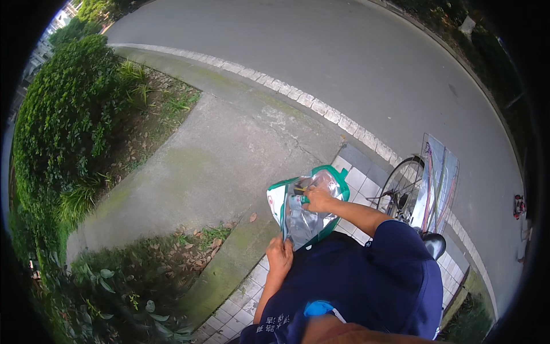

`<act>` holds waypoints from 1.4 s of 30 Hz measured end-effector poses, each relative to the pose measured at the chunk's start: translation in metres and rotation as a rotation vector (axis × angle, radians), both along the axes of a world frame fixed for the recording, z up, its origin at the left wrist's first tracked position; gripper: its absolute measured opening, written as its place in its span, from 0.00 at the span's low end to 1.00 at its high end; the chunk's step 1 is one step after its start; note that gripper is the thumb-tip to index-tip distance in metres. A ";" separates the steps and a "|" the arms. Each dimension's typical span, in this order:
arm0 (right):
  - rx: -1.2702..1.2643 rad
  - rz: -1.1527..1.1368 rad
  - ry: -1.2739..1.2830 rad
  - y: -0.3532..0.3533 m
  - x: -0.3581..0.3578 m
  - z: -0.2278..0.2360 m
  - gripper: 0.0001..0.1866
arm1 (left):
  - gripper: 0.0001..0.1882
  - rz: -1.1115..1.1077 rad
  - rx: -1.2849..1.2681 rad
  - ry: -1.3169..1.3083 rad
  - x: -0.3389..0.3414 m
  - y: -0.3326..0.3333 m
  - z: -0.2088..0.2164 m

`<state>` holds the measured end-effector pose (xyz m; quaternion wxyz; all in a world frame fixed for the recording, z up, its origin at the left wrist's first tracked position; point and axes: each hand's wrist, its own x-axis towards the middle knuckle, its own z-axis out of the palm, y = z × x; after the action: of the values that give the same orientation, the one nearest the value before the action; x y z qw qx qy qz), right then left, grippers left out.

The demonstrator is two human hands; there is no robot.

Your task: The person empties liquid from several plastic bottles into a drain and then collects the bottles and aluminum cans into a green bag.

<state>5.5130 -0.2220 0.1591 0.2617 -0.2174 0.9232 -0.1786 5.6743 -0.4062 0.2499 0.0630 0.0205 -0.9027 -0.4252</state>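
In front of my body an insulated bag (pixel 275 200) in white and green, with a silver lining, hangs open at the top. The fingers of my left hand (pixel 279 255) are closed on its near left rim. My right hand (pixel 321 199) reaches inside, its fingers closed round the green end of what looks like a clear plastic bottle (pixel 299 222). Other clear, shiny shapes lie around it in the bag, too jumbled to tell apart. The bag's bottom is hidden.
On my right a bicycle (pixel 404 192) stands at the kerb, with a clear flat panel (pixel 438 180) beside its wheel. Pale paving tiles (pixel 243 298) run underfoot. Hedges (pixel 69 126) and planted soil border the concrete slab (pixel 212 149) on the left. A grey road (pixel 321 51) lies beyond.
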 end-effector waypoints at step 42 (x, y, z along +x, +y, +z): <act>0.003 -0.969 0.083 0.452 -0.305 -0.012 0.33 | 0.14 -0.632 0.342 -0.149 -0.595 0.475 -0.005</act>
<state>5.2084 0.2302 0.1471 0.1117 0.2308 0.9282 -0.2695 5.0796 0.0686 0.2452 -0.1416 -0.2181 -0.7824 -0.5658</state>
